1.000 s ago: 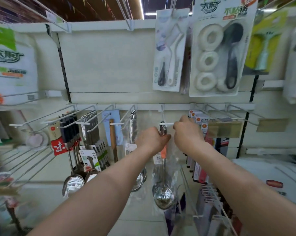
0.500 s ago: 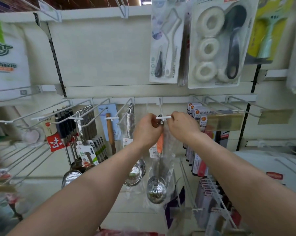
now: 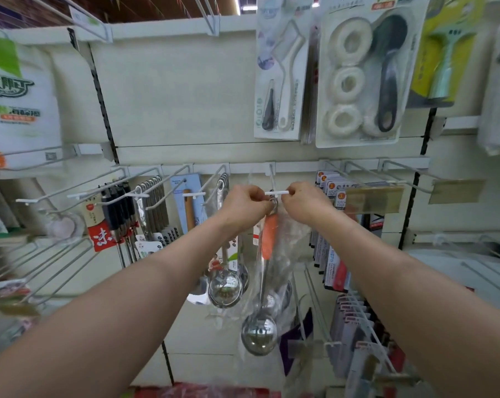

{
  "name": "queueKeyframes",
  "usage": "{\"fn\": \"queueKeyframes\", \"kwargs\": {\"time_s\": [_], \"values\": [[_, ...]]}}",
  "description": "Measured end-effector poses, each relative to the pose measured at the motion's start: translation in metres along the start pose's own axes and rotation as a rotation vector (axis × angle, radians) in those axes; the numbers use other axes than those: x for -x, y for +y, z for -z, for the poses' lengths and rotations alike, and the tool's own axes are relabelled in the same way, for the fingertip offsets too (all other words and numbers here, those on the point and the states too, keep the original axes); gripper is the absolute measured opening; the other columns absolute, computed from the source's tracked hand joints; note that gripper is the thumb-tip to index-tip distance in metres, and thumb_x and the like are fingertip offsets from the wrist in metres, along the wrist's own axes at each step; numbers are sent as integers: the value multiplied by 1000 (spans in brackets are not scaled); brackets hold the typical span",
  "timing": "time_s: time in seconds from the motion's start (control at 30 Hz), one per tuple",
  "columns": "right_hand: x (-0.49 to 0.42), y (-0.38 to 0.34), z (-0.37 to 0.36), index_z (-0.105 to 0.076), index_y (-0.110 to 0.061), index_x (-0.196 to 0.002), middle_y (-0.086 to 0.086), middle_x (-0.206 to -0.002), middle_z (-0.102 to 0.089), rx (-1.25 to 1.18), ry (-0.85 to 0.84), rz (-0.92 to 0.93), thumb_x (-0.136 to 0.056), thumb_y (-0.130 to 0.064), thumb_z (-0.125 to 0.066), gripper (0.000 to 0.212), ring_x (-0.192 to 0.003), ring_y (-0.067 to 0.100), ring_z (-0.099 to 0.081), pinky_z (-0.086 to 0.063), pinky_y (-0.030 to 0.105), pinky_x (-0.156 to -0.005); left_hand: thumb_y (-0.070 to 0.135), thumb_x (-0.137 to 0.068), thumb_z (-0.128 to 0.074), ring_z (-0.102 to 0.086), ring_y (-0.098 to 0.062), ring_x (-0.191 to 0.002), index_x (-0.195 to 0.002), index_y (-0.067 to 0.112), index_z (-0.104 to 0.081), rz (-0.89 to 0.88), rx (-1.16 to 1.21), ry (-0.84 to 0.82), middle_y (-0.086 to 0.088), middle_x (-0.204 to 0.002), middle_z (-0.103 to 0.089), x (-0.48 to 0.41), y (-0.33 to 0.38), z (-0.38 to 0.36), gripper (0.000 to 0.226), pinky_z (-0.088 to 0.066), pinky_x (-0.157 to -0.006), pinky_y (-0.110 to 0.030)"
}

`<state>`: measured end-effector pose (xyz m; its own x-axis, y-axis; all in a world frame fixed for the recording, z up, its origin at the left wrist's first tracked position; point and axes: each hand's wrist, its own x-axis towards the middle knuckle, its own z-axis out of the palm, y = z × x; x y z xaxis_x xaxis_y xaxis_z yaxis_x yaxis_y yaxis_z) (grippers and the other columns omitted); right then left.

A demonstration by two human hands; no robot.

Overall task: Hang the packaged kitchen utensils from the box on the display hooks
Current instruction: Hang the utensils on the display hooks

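A steel ladle with an orange handle [image 3: 269,237], wrapped in a clear plastic bag, hangs down from between my two hands. Its bowl [image 3: 259,336] dangles low. My left hand [image 3: 244,205] pinches the top of the bag at the handle's ring. My right hand [image 3: 303,201] pinches the bag's top from the other side. Both hands sit just under the white tip of a wire display hook [image 3: 276,192]. Whether the ring is over the hook is hidden by my fingers.
More bagged ladles [image 3: 225,285] hang on the hook to the left, beside knives [image 3: 119,208] and other utensils. Boxed packs [image 3: 330,225] fill the hooks on the right. Carded brushes [image 3: 358,70] hang above. A red box edge [image 3: 203,392] shows at the bottom.
Both hands have risen with the bagged ladle from just under the hook's tip to level with it, and my view has tilted a little downward.
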<state>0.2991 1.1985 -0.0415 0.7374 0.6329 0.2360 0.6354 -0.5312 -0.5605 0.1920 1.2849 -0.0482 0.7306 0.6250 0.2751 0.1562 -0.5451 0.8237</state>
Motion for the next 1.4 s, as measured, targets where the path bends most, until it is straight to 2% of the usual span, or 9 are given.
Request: {"fn": "queueKeyframes", "kwargs": {"time_s": [0.1,0.23,0.4,0.7,0.87,0.97,1.13,1.27,1.4], "values": [[3,-5,-2,-63,-13,-93,7,-89,-62,-34,-26,3,-89,-10,-53,11,-78,25,-57,-40,28,-59,6,-84,-63,-57,-17,-71,-80,7,-65,-41,-18,-20,-10,-77,-65,10,6,9,5,-49,-71,-30],[1,-9,-9,-66,-9,-96,10,-92,-65,-74,-22,-28,-88,-11,-55,13,-83,28,-62,-45,30,-65,7,-83,-62,-53,-14,-65,-79,6,-64,-36,-143,-37,-4,-72,-60,18,1,18,4,-44,-57,-22],[-1,-6,-17,-65,-10,-90,7,-85,-65,-40,-34,-46,-88,-16,-58,9,-81,27,-63,-44,28,-62,12,-86,-60,-64,-19,-78,-86,10,-70,15,-244,-28,-7,-84,-70,18,-13,24,10,-54,-71,-31],[1,-5,-19,-63,-12,-83,6,-83,-64,-95,-2,-74,-86,-14,-63,4,-82,25,-64,-51,33,-71,9,-91,-55,-64,-17,-82,-100,11,-73,6,-557,-27,-1,-97,-70,4,-22,19,20,-47,-60,-22],[12,-7,-6,-64,-11,-87,5,-81,-63,-34,-28,-4,-83,-16,-61,7,-79,25,-62,-48,29,-64,3,-84,-53,-66,-21,-78,-94,11,-74,-10,-726,-46,-5,-91,-72,2,-26,14,25,-58,-69,-34],[21,-7,2,-57,-15,-72,2,-68,-54,36,-27,71,-86,-19,-57,16,-65,22,-53,-35,26,-50,3,-84,-53,-66,-22,-80,-93,11,-74,-23,-767,-53,-5,-91,-71,4,-27,13,24,-58,-71,-35],[41,0,-3,-60,-16,-65,1,-62,-53,48,-89,167,-90,-23,-57,26,-58,19,-48,-36,25,-50,1,-85,-55,-66,-22,-82,-95,10,-73,-10,-801,-89,-6,-92,-71,11,-34,17,22,-59,-73,-36],[49,-7,-24,-61,-12,-66,2,-63,-54,128,-173,203,-89,-19,-59,25,-59,19,-49,-34,24,-48,-1,-83,-52,-61,-24,-72,-86,7,-70,-23,-912,-94,-6,-80,-65,22,-40,30,20,-49,-58,-32],[52,-35,-49,-58,-17,-63,2,-69,-58,232,-204,289,-87,-21,-59,24,-68,23,-54,-32,23,-49,3,-83,-56,-51,-27,-70,-69,10,-54,-30,-1052,-75,-3,-66,-47,38,-50,53,16,-41,-58,-31]]}}
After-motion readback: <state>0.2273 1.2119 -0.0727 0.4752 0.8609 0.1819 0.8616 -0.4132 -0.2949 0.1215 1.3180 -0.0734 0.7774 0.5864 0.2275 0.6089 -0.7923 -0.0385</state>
